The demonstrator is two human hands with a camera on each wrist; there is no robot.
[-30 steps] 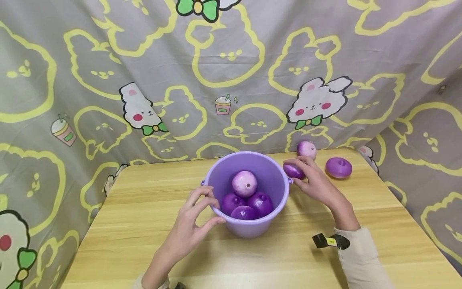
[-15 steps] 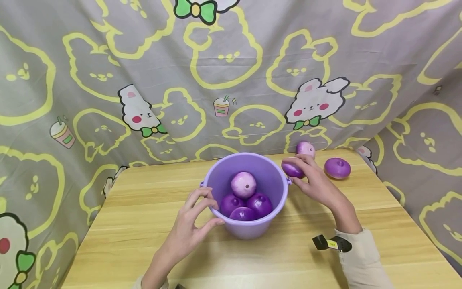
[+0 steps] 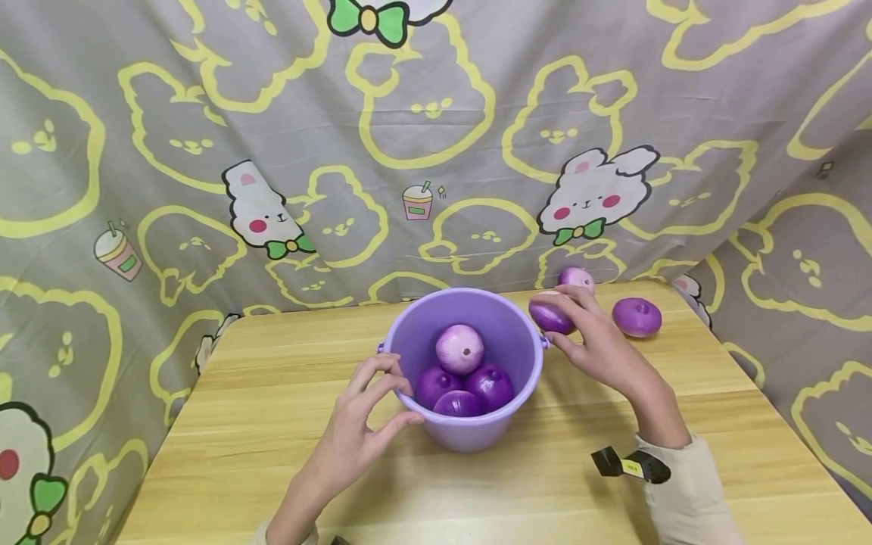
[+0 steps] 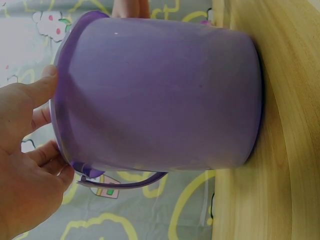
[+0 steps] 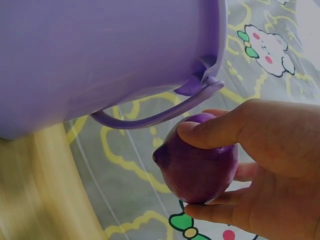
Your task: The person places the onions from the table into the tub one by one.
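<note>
A light purple bucket [image 3: 470, 435] stands upright on the wooden table, its handle [image 5: 160, 116] hanging down at the back. Inside lie several purple onions [image 3: 460, 350], the topmost paler than the others. My left hand [image 3: 361, 424] holds the bucket's near-left rim, thumb on the front and fingers at the side. In my right hand [image 3: 599, 333] is a dark purple onion [image 5: 197, 165], pinched between thumb and fingers just right of the bucket's rim. The right wrist view shows its pointed tip toward the bucket.
Two more onions rest at the back right of the table [image 3: 266, 424]: a pale one [image 3: 575, 278] behind my right hand and a flat purple one [image 3: 636, 317] to its right. A grey patterned curtain [image 3: 436, 250] hangs behind the table.
My right hand, with the onion, has risen very slightly beside the bucket. The left hand and the bucket keep their places; the head view shifts a little.
</note>
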